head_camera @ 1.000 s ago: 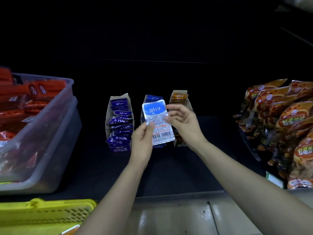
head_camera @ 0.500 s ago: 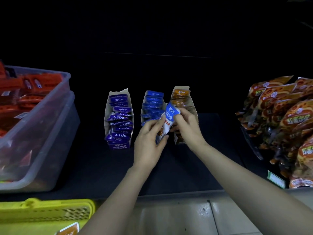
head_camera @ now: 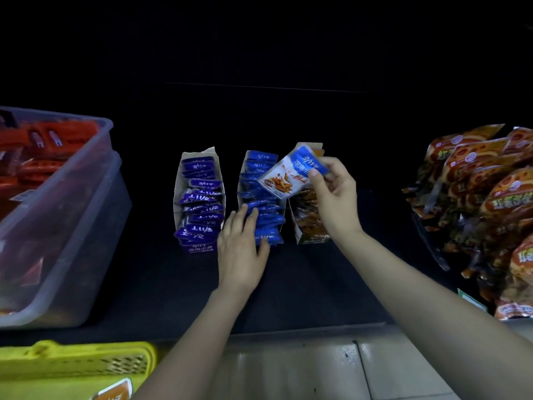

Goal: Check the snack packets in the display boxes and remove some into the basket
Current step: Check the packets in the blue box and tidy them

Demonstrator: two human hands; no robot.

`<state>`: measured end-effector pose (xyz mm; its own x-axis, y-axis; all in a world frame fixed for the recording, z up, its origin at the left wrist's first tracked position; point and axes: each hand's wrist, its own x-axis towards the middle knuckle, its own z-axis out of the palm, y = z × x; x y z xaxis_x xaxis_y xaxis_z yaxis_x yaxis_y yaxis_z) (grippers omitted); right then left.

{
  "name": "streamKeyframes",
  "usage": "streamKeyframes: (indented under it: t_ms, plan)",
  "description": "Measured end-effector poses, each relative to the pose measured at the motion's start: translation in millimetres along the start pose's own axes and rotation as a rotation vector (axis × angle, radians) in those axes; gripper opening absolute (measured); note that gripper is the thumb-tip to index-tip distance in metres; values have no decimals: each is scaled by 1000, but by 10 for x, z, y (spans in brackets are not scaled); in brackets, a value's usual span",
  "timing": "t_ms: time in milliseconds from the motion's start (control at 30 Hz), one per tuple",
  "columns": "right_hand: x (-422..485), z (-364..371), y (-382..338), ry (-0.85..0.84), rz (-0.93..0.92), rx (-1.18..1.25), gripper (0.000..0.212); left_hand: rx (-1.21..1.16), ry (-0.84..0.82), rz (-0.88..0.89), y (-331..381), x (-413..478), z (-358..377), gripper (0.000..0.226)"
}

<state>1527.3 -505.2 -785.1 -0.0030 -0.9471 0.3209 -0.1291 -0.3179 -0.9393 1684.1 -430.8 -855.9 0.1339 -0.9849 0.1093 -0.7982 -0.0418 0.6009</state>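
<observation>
Fingers (head_camera: 331,168) of the right hand (head_camera: 334,203) now pinch the flipped packet (head_camera: 288,176) alone; the left hand (head_camera: 240,255), having let go, lies flat on the middle blue packets (head_camera: 268,217), probably to check another.

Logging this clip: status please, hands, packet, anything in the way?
Right hand pinches one blue packet, raised. Left hand open, fingers on the middle box's packets. Yellow basket lower left, nothing seen blocking.

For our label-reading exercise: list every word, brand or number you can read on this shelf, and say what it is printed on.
"深海小": on the packet held by the right hand; the rest is covered by that hand.
Logos on the purple packets, blue packets, orange bags and the yellow basket label: too blurred to read.
</observation>
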Motion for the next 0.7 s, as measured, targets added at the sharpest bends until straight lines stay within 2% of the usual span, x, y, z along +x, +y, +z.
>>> streamKeyframes:
  t_ms: [133, 267, 467, 700]
  plan:
    - [3, 109, 40, -100, -19, -24, 17, -2, 19, 14, 3, 11, 6, 63]
    - [-7, 193, 101, -122, -28, -51, 15, -1, 31, 27, -28, 8, -10, 64]
    - [17, 288, 420, -194, 19, -251, 18, -7, 32, 39, -55, 20, -16, 64]
    - [-6, 361, 564, -179, -166, -551, 17, -12, 41, 67, -109, 46, -5, 62]
